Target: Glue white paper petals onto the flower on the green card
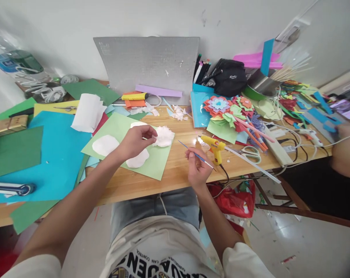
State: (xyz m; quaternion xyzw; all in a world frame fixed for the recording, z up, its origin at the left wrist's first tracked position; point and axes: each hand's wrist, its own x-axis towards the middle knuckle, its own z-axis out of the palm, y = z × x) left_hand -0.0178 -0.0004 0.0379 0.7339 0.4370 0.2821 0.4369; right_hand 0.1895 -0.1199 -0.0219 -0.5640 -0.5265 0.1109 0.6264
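Observation:
My left hand [137, 142] has its fingers pinched together at the left edge of a crumpled, fluffy white tissue piece [164, 137]. That piece lies at the right corner of a light green paper sheet [154, 172]. A rounded white piece [105, 145] rests on the sheet's left side, and another white piece [137, 159] sits just under my left hand. To the right of the sheet, my right hand [198, 168] grips a thin blue paintbrush [203, 159], held at a slant above the table. Beside it stands a yellow hot glue gun [213, 146].
White-handled scissors [250, 153], paper flowers [221, 106] and a power strip [274, 148] lie to the right. A tissue roll [88, 112] and blue paper [59, 154] are at left. A grey board [148, 65] leans on the wall. Another person's arm [347, 154] reaches in from the right.

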